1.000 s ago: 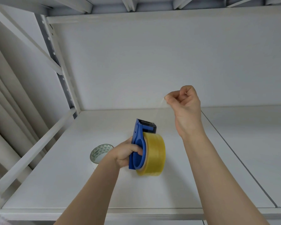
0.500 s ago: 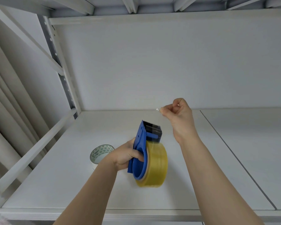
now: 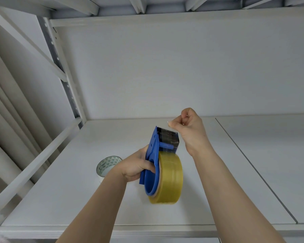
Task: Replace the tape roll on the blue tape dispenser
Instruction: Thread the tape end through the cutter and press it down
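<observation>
Replacement looks nearly done from where I watch: yellowish translucent tape roll (image 3: 168, 179) sits on the blue plastic tape dispenser (image 3: 154, 155) gripped in the left hand (image 3: 137, 165), right hand (image 3: 188, 127) pinching the tape's free end, trimming left.

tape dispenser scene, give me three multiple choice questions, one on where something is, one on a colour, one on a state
1. Where is the spare tape roll?
A. on the shelf, left of the left hand
B. on the top shelf
C. in the right hand

2. What colour is the tape roll mounted on the tape dispenser?
A. red
B. yellowish
C. black

3. What is the left hand doing?
A. resting flat on the shelf
B. pointing at the wall
C. closed around the dispenser's handle

Answers:
1 A: it sits on the white shelf, partly behind the left wrist.
2 B: the mounted roll looks translucent yellow.
3 C: its fingers wrap the blue handle, while the right hand pinches above the serrated blade.
</observation>
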